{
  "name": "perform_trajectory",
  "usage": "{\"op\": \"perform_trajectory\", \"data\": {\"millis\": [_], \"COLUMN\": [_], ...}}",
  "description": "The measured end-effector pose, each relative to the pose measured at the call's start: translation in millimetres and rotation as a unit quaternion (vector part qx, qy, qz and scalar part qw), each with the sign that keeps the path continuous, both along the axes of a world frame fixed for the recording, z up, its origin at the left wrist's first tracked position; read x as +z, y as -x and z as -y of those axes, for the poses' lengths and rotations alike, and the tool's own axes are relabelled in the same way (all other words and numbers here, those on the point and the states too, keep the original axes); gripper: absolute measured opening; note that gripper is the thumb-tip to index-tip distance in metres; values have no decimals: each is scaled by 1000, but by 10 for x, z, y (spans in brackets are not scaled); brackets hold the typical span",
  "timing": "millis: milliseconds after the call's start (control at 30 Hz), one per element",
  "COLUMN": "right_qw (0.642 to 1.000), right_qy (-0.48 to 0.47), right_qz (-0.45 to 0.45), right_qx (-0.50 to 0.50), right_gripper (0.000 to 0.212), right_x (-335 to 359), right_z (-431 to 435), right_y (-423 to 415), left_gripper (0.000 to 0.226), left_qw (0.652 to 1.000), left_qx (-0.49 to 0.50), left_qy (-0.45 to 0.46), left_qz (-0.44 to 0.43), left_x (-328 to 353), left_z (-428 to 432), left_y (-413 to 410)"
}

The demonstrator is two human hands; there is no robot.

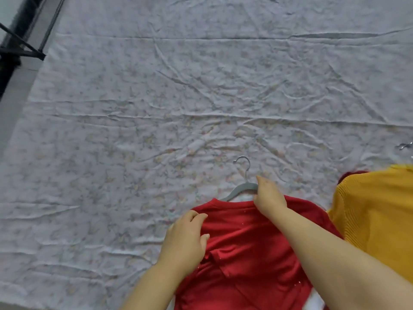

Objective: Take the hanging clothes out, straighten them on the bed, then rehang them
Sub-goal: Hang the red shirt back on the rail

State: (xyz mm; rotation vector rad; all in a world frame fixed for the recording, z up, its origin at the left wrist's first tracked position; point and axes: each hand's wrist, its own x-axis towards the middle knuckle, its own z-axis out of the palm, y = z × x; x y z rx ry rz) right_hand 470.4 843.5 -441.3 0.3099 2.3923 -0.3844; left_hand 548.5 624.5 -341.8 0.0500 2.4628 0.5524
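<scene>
The bed offers wide open sheet on the far side and to the left, wrinkled but flat, with room to pass. Near the front edge, the red shirt takes up the middle. Its hanger pokes its hook out onto the sheet beyond the collar. The left hand grips the shirt's shoulder, and the right hand holds the hanger at the collar, so both forearms cross over the shirt. On the right, a yellow top lies against the red shirt, closing that side. A second hook sits at the right edge. A black frame stands beside the far left corner.
</scene>
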Motion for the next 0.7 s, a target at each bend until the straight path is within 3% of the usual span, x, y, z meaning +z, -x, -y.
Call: {"op": "perform_trajectory", "data": {"millis": [167, 333, 467, 700], "right_qw": [998, 999, 993, 961], "right_qy": [-56, 20, 103, 211], "right_qz": [1, 29, -6, -113], "right_qx": [20, 29, 60, 134], "right_gripper": [28, 9, 31, 26], "right_x": [-234, -29, 564, 2054], "right_z": [59, 73, 226, 979], "right_y": [41, 61, 1, -409], "left_gripper": [48, 48, 52, 56], "left_qw": [1000, 1000, 999, 979], "left_qx": [12, 16, 31, 103], "left_qy": [10, 11, 14, -8], "left_qz": [-1, -4, -25, -173], "left_x": [-154, -76, 151, 999], "left_z": [75, 197, 349, 703], "left_y": [38, -133, -300, -516]}}
